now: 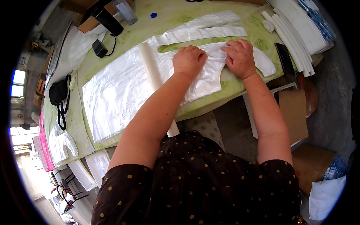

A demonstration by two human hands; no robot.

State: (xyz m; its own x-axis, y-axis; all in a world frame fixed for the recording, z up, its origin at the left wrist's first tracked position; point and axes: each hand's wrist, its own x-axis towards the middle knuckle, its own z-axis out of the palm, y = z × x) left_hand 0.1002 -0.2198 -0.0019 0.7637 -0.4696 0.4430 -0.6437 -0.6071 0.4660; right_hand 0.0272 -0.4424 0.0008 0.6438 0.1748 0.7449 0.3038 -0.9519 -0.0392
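1. Left hand [188, 60]: fingers curled under, knuckles pressing flat on the white plastic sheet [123, 90]. Not gripping it, just pinning it down.
2. Right hand [240, 57]: just right of the left hand, fingers bent, tips on the same sheet near its curved cut edge. Pressing, not clasping.
3. Sheet lies flat on the green table [80, 123], spreading left of and nearer than both hands; the part under the hands looks layered or folded over, can't tell how many layers.
4. White tube [153, 78]: lies across the sheet, just left of the left hand, running under the left forearm toward the table's near edge.
5. Judgement: laid out and smoothed, shaped edge already cut. Stage is mid-way – flattening or aligning.
6. Beyond the hands: cut white strips [202, 32] already set aside, apart from the main sheet.
7. Far right of the right hand: a bundle of white rolls [290, 39], untouched.
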